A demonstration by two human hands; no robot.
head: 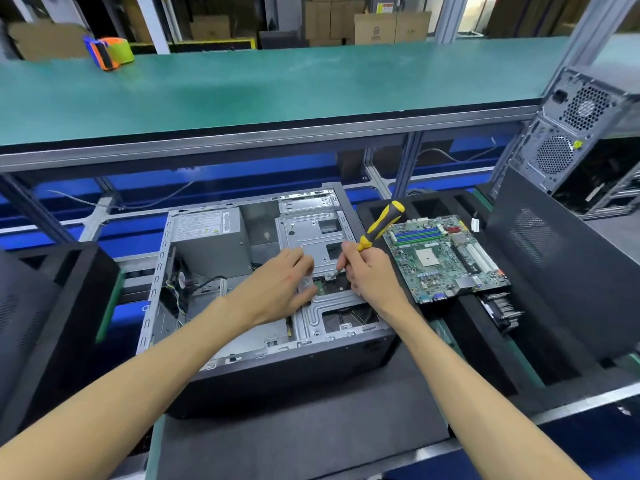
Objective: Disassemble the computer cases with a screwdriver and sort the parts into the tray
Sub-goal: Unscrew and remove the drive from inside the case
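Two hands work inside an open computer case (242,299) lying on its side on the dark bench mat. The right hand (367,271) is curled round a yellow-and-black screwdriver (379,226), its tip down at the metal drive bracket (311,233) in the case. The left hand (280,285) rests on that bracket just beside the tip — fingers bent, though whether they pinch anything I cannot tell. A green circuit board (446,258) lies on the black foam tray (485,341) to the right — another case (571,133) stands behind it.
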